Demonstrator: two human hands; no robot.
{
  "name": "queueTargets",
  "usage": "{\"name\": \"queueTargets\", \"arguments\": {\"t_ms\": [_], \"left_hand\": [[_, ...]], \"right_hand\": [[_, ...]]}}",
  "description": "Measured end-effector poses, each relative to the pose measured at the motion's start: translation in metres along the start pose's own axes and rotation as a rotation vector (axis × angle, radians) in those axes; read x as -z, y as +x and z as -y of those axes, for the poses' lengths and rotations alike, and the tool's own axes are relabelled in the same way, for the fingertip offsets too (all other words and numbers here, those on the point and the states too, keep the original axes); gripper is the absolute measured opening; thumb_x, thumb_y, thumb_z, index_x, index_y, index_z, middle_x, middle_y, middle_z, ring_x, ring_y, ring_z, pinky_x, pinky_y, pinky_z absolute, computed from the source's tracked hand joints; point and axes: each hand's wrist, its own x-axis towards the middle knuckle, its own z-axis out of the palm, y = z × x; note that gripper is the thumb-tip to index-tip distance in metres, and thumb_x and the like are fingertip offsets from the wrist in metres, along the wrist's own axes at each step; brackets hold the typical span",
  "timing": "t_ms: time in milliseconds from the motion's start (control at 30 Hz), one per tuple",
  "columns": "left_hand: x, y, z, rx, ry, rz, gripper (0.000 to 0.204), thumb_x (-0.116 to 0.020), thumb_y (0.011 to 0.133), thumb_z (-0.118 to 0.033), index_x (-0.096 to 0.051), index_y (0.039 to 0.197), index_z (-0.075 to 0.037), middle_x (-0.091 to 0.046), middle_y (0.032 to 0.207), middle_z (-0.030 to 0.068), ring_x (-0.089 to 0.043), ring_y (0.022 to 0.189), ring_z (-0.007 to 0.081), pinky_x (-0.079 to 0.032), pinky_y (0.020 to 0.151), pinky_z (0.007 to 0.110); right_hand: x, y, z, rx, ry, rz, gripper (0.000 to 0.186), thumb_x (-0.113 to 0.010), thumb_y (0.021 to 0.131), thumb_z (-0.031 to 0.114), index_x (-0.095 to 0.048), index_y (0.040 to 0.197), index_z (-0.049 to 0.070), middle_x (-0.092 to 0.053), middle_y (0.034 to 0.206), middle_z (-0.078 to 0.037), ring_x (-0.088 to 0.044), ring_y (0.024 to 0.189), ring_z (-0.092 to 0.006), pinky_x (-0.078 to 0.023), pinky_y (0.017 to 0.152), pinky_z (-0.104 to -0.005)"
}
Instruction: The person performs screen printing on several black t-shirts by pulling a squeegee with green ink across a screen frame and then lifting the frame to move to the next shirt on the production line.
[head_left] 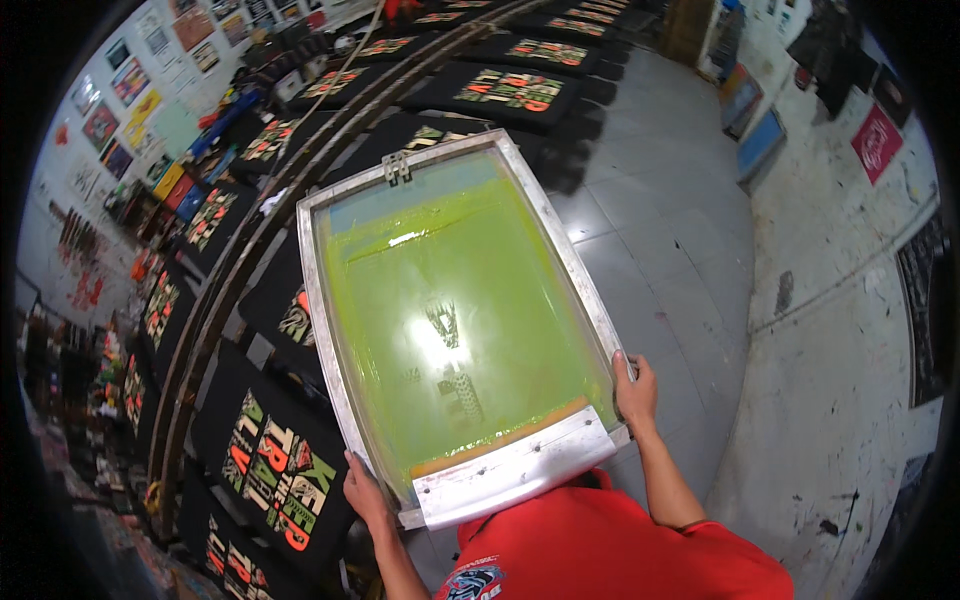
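Note:
A screen-printing screen with a pale metal frame and yellow-green mesh fills the middle of the head view, held out before my red shirt. Faint patterned shapes show on the mesh. A metal strip with fasteners lies across its near end, and a small metal fitting sits on the far end. My left hand is closed on the frame's near left side. My right hand grips the right side near the lower corner, thumb on top.
Rows of printing boards with black printed shirts follow a curved rail on the left and back. A tiled floor stretches to my right, beside a stained white wall with framed screens leaning on it. Pictures cover the left wall.

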Motion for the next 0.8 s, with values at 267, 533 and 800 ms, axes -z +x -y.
{"name": "queueTargets", "arguments": {"t_ms": [267, 533, 800], "left_hand": [[-0.081, 0.034, -0.025, -0.181, 0.192, 0.255, 0.064, -0.055, 0.107, -0.051, -0.057, 0.071, 0.002, -0.053, 0.066, -0.0001, -0.042, 0.064, 0.0104, -0.036, 0.059, 0.034], [-0.15, 0.047, -0.056, -0.261, 0.196, 0.564, 0.064, -0.055, 0.107, -0.052, -0.053, 0.068, -0.002, -0.042, 0.061, -0.0031, -0.035, 0.06, 0.0105, -0.029, 0.056, 0.033], [-0.192, 0.06, -0.064, -0.374, 0.212, 0.891, 0.061, -0.056, 0.107, -0.049, -0.05, 0.068, -0.003, -0.039, 0.061, -0.0049, -0.031, 0.06, 0.0082, -0.023, 0.054, 0.033]], "right_hand": [[0.061, -0.03, -0.033, -0.227, 0.072, -0.273, 0.061, -0.063, 0.098, 0.054, -0.069, 0.117, -0.004, -0.071, 0.11, -0.029, -0.069, 0.108, -0.041, -0.05, 0.095, -0.0456], [0.08, -0.114, -0.074, -0.361, 0.048, -0.608, 0.063, -0.062, 0.099, 0.053, -0.068, 0.113, -0.008, -0.071, 0.107, -0.032, -0.069, 0.103, -0.0444, -0.052, 0.092, -0.0461], [0.062, -0.211, -0.086, -0.59, 0.095, -0.844, 0.064, -0.062, 0.1, 0.053, -0.068, 0.114, -0.009, -0.071, 0.106, -0.031, -0.07, 0.104, -0.0421, -0.051, 0.092, -0.0448]]}}
